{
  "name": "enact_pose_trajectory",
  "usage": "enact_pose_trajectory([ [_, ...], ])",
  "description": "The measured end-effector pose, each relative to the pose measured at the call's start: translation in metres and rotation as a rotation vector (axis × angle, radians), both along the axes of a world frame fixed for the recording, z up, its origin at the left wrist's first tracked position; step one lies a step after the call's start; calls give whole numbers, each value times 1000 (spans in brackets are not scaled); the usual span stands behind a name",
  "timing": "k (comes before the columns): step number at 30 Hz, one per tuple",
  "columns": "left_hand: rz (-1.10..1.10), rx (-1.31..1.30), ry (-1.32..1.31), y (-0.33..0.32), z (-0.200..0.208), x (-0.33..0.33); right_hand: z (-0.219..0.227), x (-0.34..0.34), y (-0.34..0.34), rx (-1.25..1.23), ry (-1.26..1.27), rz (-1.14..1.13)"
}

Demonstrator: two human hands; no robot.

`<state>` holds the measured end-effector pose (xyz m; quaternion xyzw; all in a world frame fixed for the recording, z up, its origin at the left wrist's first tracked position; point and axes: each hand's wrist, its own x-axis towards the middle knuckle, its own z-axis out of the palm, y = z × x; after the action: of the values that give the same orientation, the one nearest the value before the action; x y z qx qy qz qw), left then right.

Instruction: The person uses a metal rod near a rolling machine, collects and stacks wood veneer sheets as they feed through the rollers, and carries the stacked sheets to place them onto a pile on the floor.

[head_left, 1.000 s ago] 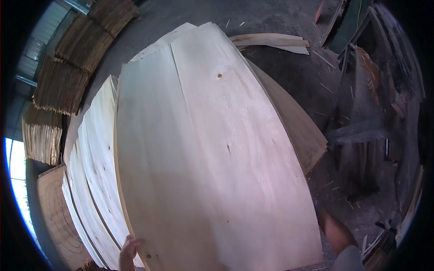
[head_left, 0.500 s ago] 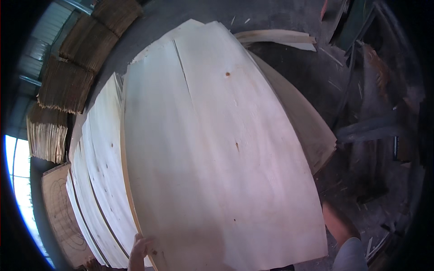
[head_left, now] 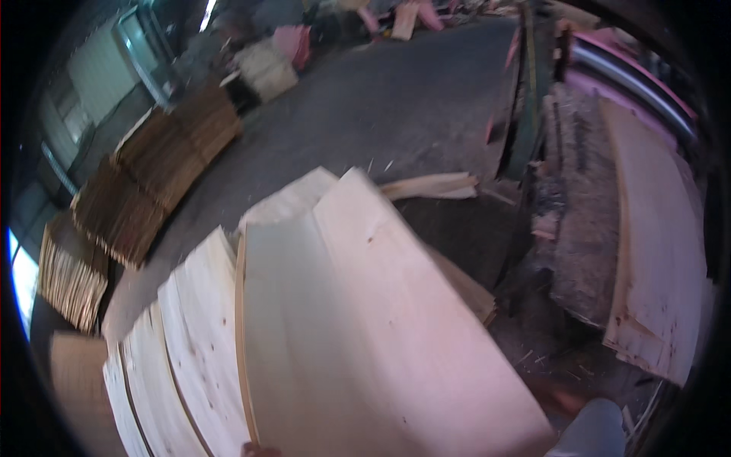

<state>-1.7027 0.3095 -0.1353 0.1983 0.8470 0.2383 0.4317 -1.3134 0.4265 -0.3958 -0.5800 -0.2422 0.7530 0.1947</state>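
While the left hand shows only as a few fingers at the lower rim, those fingers lie over the lower left edge of the large sheet, clamped on it as far as can be seen. The two hands are apart, one to each side of the large sheet. A blurred right forearm in a pale grey sleeve reaches the sheet's right edge; whether the right hand grips there cannot be told.

The large sheet, thin pale wood with a few dark knots, lies before the person and slants away. Just left of it, overlapping white sheets fan out, with a tan board beyond them. A ragged pale sheet shows past its far edge, and a brown sheet peeps out under its right side. Beyond its far end, a curved strip lies on the dark floor. Farther left of it stand brown stacks; well to its right are a pale stack and a metal roller.
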Motion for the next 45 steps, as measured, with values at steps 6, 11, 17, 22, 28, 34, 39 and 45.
enact_pose_trajectory([
  [6, -260, 72, -83, -11, 46, 22, 63, -2, -5, -40, 134, -41],
  [11, -306, 114, 150, -23, 59, 16, 104, 13, -23, -53, 206, -100],
  [17, -273, 230, 36, -37, 75, 15, 137, 46, -46, 40, 317, -187],
  [22, -297, 539, 10, -53, 100, 52, 181, 100, -84, 312, 470, -311],
  [28, -687, 704, -105, -30, 95, 93, 240, 224, -163, 800, 682, -385],
  [34, -576, 774, -159, -65, 122, 283, 307, 355, -258, 880, 514, -494],
  [39, -660, 892, -512, -69, 155, 425, 348, 457, -318, 933, 310, -626],
  [45, -955, 816, -733, 23, 126, 543, 350, 573, -318, 920, -74, -803],
])
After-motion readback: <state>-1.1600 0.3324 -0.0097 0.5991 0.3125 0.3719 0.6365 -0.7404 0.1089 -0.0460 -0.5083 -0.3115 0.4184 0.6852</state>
